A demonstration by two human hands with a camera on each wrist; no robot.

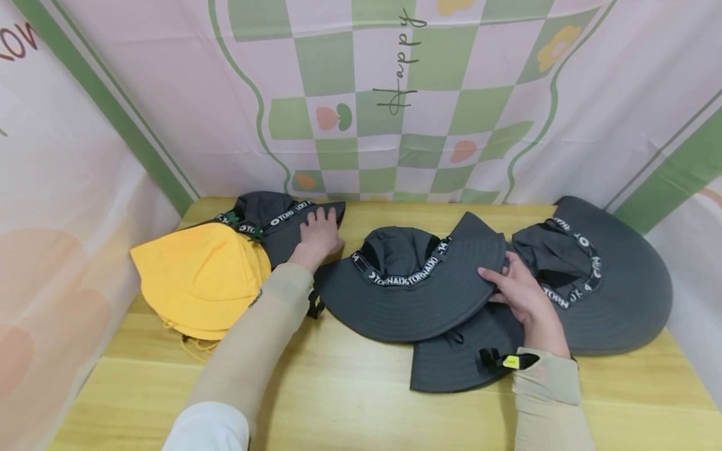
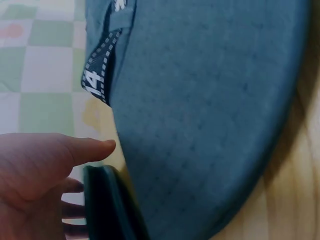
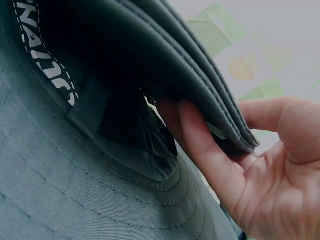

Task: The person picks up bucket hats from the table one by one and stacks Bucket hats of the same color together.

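In the head view, my right hand pinches the right brim of a dark grey bucket hat with a TORNADO-lettered band. The right wrist view shows its thumb and fingers on either side of the layered brim. My left hand rests at the brim of another dark hat at the back left, its thumb extended. In the left wrist view the thumb stands apart from the large brim, and the other fingers are partly hidden behind a dark brim edge.
A yellow hat with a cord lies at the left, overlapping dark hats. One dark brim sits under the middle hat, and a wide-brimmed dark hat lies at the right. A patterned curtain hangs behind the wooden table.
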